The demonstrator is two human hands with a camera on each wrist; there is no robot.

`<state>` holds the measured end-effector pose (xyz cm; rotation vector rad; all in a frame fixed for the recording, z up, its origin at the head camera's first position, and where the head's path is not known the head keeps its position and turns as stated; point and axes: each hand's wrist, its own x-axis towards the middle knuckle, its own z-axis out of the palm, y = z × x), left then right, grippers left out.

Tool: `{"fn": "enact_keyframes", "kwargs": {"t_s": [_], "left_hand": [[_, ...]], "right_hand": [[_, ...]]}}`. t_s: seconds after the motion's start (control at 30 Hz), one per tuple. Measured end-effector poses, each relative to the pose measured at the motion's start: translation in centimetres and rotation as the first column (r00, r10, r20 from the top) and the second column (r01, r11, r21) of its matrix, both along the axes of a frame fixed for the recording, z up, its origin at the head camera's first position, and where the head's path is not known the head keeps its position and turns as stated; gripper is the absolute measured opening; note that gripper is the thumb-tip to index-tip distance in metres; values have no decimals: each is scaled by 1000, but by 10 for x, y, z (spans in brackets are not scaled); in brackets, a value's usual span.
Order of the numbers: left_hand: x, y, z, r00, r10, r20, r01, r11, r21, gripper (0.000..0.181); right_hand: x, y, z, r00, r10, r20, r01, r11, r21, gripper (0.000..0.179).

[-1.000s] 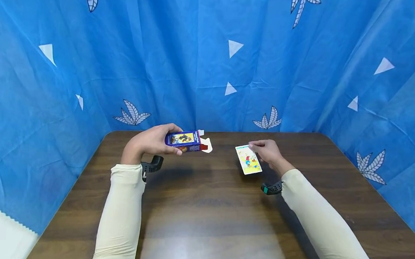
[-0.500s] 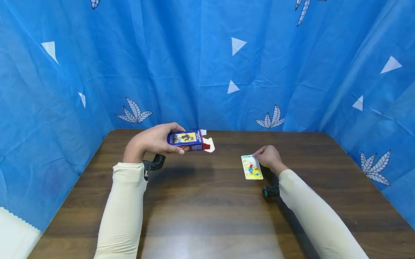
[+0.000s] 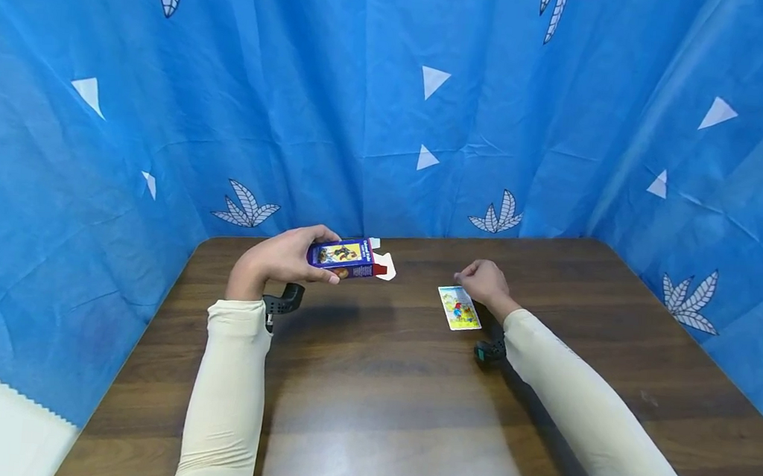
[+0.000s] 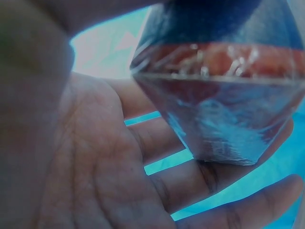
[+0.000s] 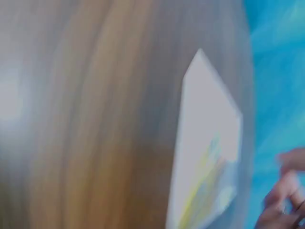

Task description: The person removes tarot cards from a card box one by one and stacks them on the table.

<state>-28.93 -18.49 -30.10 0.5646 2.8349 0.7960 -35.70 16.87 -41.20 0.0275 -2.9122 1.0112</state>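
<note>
Left hand (image 3: 286, 257) grips box (image 3: 343, 255), end flap (image 3: 387, 267) unfolded, contents hidden. Right hand (image 3: 484, 282) beside card (image 3: 459, 310) on table (image 3: 370, 386); cannot tell its grip.

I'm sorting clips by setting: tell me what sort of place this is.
Probably a tabletop recording booth: a patterned blue curtain runs behind and along both sides of a brown table, and two black wrist cameras show.

Wood-grain table (image 3: 371, 364), dark brown, rounded far corners, glare patch at near middle. On it: one white-bordered tarot card (image 3: 459, 310), picture side up, yellow art, slightly skewed, right of centre toward far edge.
</note>
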Motion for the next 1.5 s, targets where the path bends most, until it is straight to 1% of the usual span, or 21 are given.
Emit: {"fn": "enact_keyframes", "kwargs": {"t_s": [0.03,0.07,0.1,0.13,0.17,0.2,0.23,0.27,0.3,0.4,0.47,0.63,0.7,0.73,0.8,1.0,1.13,1.27,1.37,1.43,1.5], "left_hand": [[0,0,0,1000,-3,1,3,1000,0,71],[0,1,-1,1000,-4,1,4,1000,0,71],[0,1,-1,1000,-6,0,6,1000,0,72],[0,1,-1,1000,-8,-4,8,1000,1,73],[0,1,0,1000,-9,-7,9,1000,2,74],[0,1,0,1000,-10,-13,10,1000,3,74],[0,1,1,1000,-12,-19,12,1000,5,75],[0,1,1,1000,-12,-24,12,1000,6,75],[-1,0,2,999,-14,-29,14,1000,8,75],[-1,0,3,999,-20,-34,21,1000,18,75],[0,1,4,999,-24,-31,25,999,24,76],[-1,3,3,999,-33,-39,34,999,34,79],[-1,4,3,998,-34,-44,36,999,30,78],[-2,4,2,998,-35,-45,36,999,28,78],[-2,4,2,998,-33,-45,34,999,19,77],[-4,3,0,999,-10,-32,10,1000,-8,72],[-5,2,-1,1000,-11,-21,11,1000,-15,73],[-5,3,-2,1000,-14,-4,14,1000,-11,73],[-5,5,-3,1000,-17,10,17,1000,-9,72],[-6,6,-4,1000,-17,14,17,1000,-7,72],[-6,6,-4,1000,-18,11,18,1000,-5,72]], "right_hand": [[5,-10,5,998,38,-56,-41,997,-69,28],[10,-21,12,991,85,-104,-99,985,-143,30],[16,-33,20,981,141,-132,-169,958,-232,31],[22,-46,28,970,199,-140,-235,916,-326,32],[28,-58,37,958,256,-132,-288,869,-402,33],[33,-69,45,946,307,-105,-319,823,-469,33],[38,-79,52,933,352,-69,-335,787,-518,34],[42,-87,58,921,388,-32,-342,768,-542,33],[44,-93,63,911,413,6,-342,761,-552,32],[45,-103,68,895,434,99,-324,787,-525,29],[44,-105,68,885,442,150,-305,791,-530,26],[42,-105,66,821,509,257,-272,746,-608,26],[42,-105,65,805,522,281,-264,740,-619,27],[42,-104,65,805,522,284,-264,742,-616,29],[42,-103,66,814,508,283,-265,757,-597,30],[43,-96,66,854,453,255,-254,792,-555,28],[43,-94,66,859,439,263,-249,807,-535,26],[46,-95,68,862,431,267,-234,805,-545,27],[49,-99,70,857,441,267,-248,807,-536,28],[50,-101,71,858,443,258,-270,818,-508,30],[51,-102,72,879,428,208,-316,852,-418,32]]}}
